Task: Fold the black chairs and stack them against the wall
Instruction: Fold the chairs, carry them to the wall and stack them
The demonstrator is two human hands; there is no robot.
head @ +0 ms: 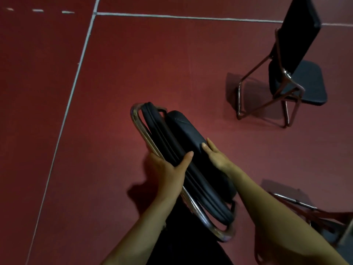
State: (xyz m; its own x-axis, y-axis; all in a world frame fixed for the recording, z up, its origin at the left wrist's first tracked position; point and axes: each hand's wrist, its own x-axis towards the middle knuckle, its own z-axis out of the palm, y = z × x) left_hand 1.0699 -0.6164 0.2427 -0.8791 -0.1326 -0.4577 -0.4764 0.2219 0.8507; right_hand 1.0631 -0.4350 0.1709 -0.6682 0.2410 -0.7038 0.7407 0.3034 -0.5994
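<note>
Hands are seen at the centre of the view, both on a folded chair (183, 131) that is held edge-up above the red floor (133, 64). The chair's length runs from 11 o'clock to 5 o'clock, with the chrome frame (147, 134) on the 9 o'clock side, the black padded back beside it, and the black seat pad on the 3 o'clock side. The left hand (170, 171) is closed around the frame and the padded back near their middle: the thumb is laid over the top edge of the padding, while the fingers are wrapped out of sight below the tube. The right hand (215, 155) is laid flat against the outer face of the seat pad, fingers straight and pointing toward 11 o'clock; nothing is gripped by it, the pad is only pressed.

At 2 o'clock, well apart from the hands, an open chair (309, 83) is stood on the floor, its black back upright and its seat down. At 4 o'clock, metal tubing (298, 203) is cut off by the edge of the view; it is blurred and may belong to another chair. White lines (76, 73) are painted on the floor, one running from 12 o'clock down toward 7 o'clock, another crossing the top.
</note>
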